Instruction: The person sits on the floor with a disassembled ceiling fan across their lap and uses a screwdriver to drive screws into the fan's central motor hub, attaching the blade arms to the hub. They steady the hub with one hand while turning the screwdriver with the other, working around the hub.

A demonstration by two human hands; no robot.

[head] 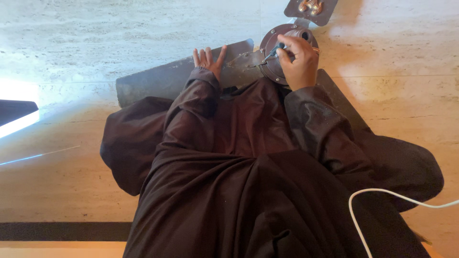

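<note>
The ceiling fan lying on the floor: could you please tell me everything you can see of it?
The ceiling fan lies flat on the pale stone floor, dark brown and metallic-looking. A round motor hub sits at its centre, with flat blades radiating out; one long blade runs left, another passes under the person's right sleeve, and a third at the top edge carries an ornate coppery bracket. The left hand presses flat on the long blade. The right hand holds a small tool to the hub.

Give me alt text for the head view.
A person in a dark brown robe sits on a pale stone floor, right hand holding a small tool to a ceiling fan's round motor hub. Left hand presses flat on a fan blade.
</note>
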